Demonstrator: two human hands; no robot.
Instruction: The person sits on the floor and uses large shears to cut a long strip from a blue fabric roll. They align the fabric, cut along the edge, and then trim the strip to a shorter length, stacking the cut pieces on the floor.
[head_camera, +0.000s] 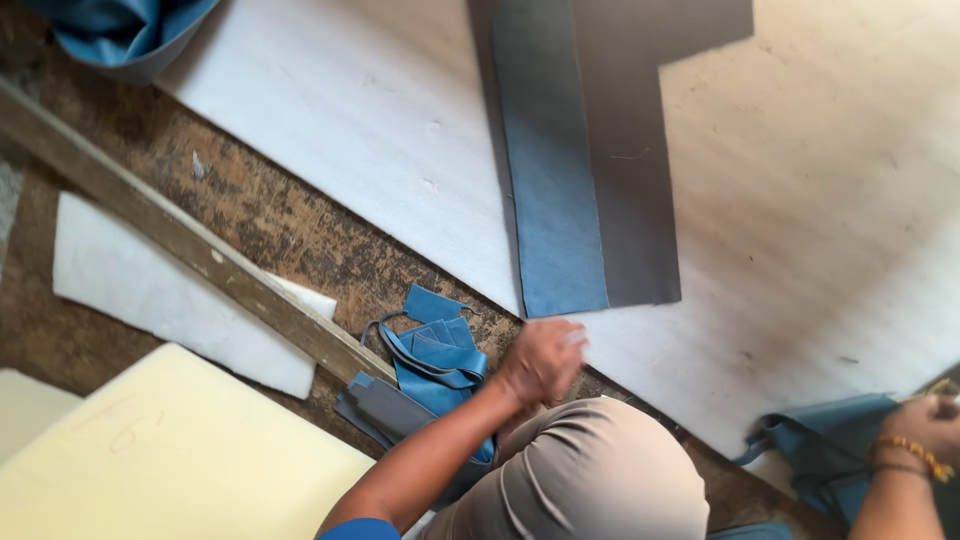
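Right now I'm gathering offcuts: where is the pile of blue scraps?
In the head view, the pile of blue scraps lies low and centre on the brown floor, beside the left hand, at the wooden plank's lower end.

A single head-worn view looks steeply down from above the person's bent knee (590, 470) onto the floor (250, 215). It sits close, tilted, so the white sheet (800, 200) runs diagonally. No second view shares the scene.

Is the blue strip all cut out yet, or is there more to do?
Done: a long blue strip lies cut on the white sheet, with blue scraps heaped on the floor. In hand: the left hand rests by the strip's end; the right hand touches more blue material, still uncut.
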